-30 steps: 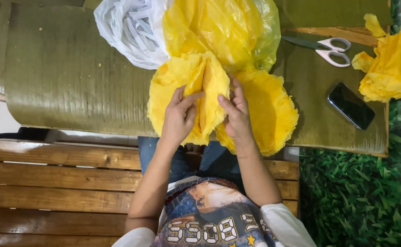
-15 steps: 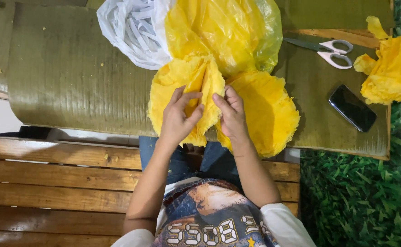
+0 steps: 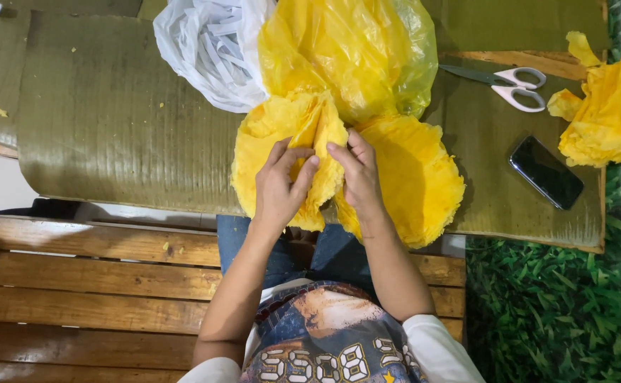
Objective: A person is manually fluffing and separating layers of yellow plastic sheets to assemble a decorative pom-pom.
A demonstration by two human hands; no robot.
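Observation:
A big round stack of ruffled yellow tissue paper [image 3: 424, 181] lies at the near edge of a sheet of olive corrugated cardboard [image 3: 126, 128]. My left hand [image 3: 280, 186] pinches a folded-up layer of that yellow paper near its middle. My right hand [image 3: 356, 174] grips the same fold from the other side, fingertips almost meeting those of the left. Both forearms reach up from the bottom centre of the head view.
Behind the paper sit a yellow plastic bag [image 3: 353, 50] and a white plastic bag [image 3: 208, 50]. White-handled scissors [image 3: 509, 81], a dark phone [image 3: 546, 171] and another yellow paper bundle [image 3: 608, 113] lie right. A wooden slatted bench [image 3: 91, 291] is below; artificial grass [image 3: 566, 298] covers the lower right.
Both hands have shifted slightly on the fold, the fingers working the yellow layers closer together. Nothing else has moved.

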